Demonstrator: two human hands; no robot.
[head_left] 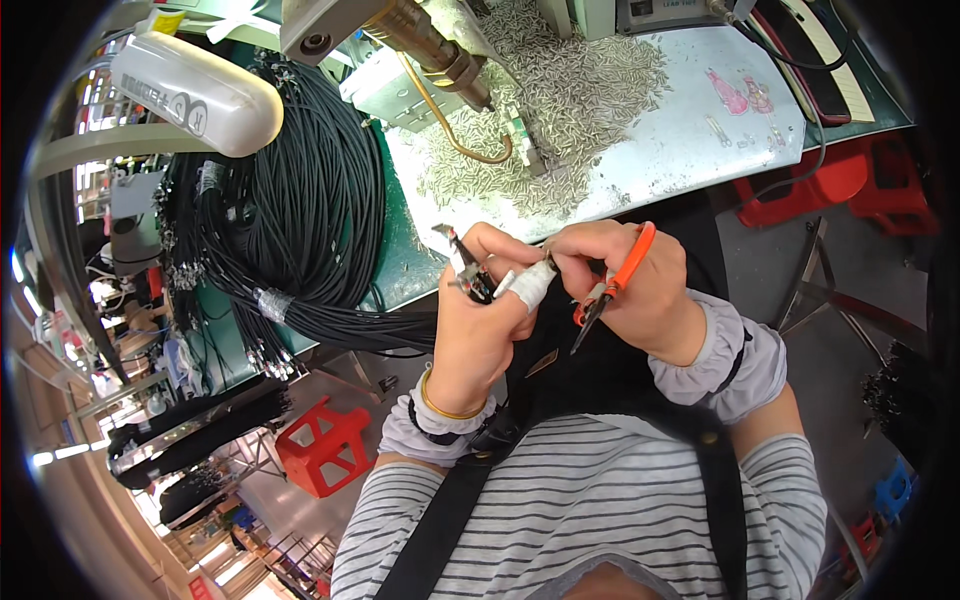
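Observation:
My left hand (475, 320), its thumb wrapped in white tape, is closed around black cable ends (478, 285) with stripped, coloured wires and silvery tips showing. Facing it, my right hand (635, 290) keeps orange-handled scissors (630, 262) tucked against the palm, their dark points angled down toward my body. The right thumb and forefinger pinch close to the left thumb's tip. Whatever lies in that pinch is mostly hidden by the fingers. Both hands are in front of my chest, just short of the table's near edge.
A coiled black cable bundle (300, 200) covers the green table at left, below a white lamp-like cylinder (200, 95). Small metal pieces (590, 90) are heaped around a machine head (430, 50) on a white sheet (690, 130). Red stools (325, 445) stand beyond the table.

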